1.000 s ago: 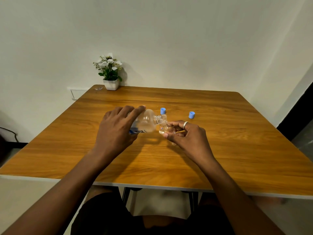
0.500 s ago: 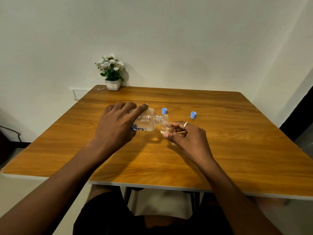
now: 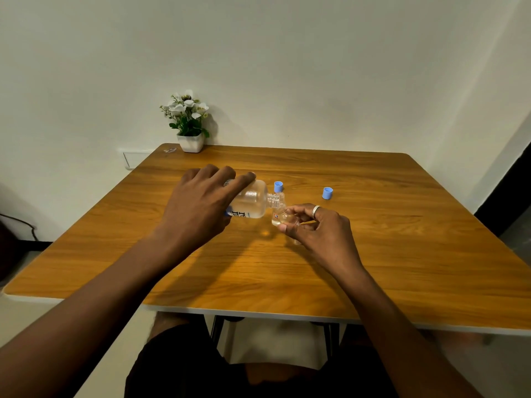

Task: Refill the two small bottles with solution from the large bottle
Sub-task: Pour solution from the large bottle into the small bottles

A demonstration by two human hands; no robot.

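Note:
My left hand grips the large clear bottle, tipped on its side with its open neck pointing right. The neck meets the mouth of a small clear bottle, which my right hand pinches between thumb and fingers just above the wooden table. A little clear liquid shows in the small bottle. A second small bottle seems to stand under my right hand, mostly hidden. Two blue caps lie on the table, one just behind the bottles, the other further right.
A small white pot of white flowers stands at the table's back left corner by the wall. A white socket plate is on the wall beside it. A dark cable runs at the far left.
The large bottle has tipped slightly further with its neck staying over the small bottle. Both hands remain nearly in place.

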